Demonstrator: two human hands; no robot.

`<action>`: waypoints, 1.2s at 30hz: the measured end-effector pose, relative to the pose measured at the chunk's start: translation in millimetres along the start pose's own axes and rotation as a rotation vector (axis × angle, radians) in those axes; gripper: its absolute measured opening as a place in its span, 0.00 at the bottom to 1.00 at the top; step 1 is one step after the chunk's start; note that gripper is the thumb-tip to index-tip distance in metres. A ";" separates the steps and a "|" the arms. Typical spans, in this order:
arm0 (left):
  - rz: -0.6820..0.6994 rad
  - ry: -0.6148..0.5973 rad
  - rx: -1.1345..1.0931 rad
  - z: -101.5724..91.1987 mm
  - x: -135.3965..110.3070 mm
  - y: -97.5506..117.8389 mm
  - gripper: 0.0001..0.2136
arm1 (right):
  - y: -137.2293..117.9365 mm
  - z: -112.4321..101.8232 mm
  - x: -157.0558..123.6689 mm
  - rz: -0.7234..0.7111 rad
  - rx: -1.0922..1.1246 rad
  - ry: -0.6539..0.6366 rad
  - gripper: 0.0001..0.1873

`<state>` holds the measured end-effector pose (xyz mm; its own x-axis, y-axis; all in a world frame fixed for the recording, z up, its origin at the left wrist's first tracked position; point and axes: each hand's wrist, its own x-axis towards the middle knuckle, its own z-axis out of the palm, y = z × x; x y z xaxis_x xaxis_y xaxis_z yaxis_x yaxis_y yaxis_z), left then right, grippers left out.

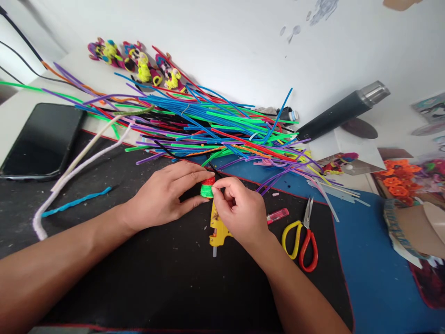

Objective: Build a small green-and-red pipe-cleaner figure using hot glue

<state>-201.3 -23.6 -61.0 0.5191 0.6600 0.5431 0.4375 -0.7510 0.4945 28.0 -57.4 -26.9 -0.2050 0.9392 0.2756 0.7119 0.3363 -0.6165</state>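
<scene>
Between my two hands is a small roll of coiled pipe cleaner (207, 190), red at its far end and green nearer me. My left hand (170, 192) grips it from the left, thumb below and fingers above. From the right, my right hand (238, 204) pinches at the green part with thumb and forefinger; whether a loose end is between those fingertips cannot be made out. Partly under my right hand lies a yellow glue gun (218, 234) with a clear glue stick poking out toward me.
Pipe cleaners (201, 120) in many colours pile up behind my hands. Scissors (304, 236) and a small red-pink lighter (278, 215) lie at right. A phone (38, 139) rests at left. Pipe-cleaner figures (141, 65) and a dark flask (340, 111) are at the back.
</scene>
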 end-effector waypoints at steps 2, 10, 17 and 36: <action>0.004 -0.003 0.005 0.0 0.1 0.2 0.19 | 0.9 0.2 -0.7 0.004 0.001 -0.004 0.09; 0.023 -0.014 0.016 -1.4 0.8 0.4 0.18 | 0.2 0.5 -0.5 -0.006 -0.003 -0.008 0.10; 0.013 -0.008 0.004 -1.0 0.8 0.8 0.18 | -1.2 -1.0 -1.6 0.005 0.079 0.001 0.10; -0.068 -0.001 -0.039 -3.6 2.8 2.3 0.20 | -6.9 -8.0 -5.7 0.068 0.212 -0.015 0.12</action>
<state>-201.5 -23.4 -55.9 0.4895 0.7096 0.5068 0.4430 -0.7030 0.5564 29.7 -65.6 -18.3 -0.1723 0.9605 0.2184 0.5672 0.2780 -0.7753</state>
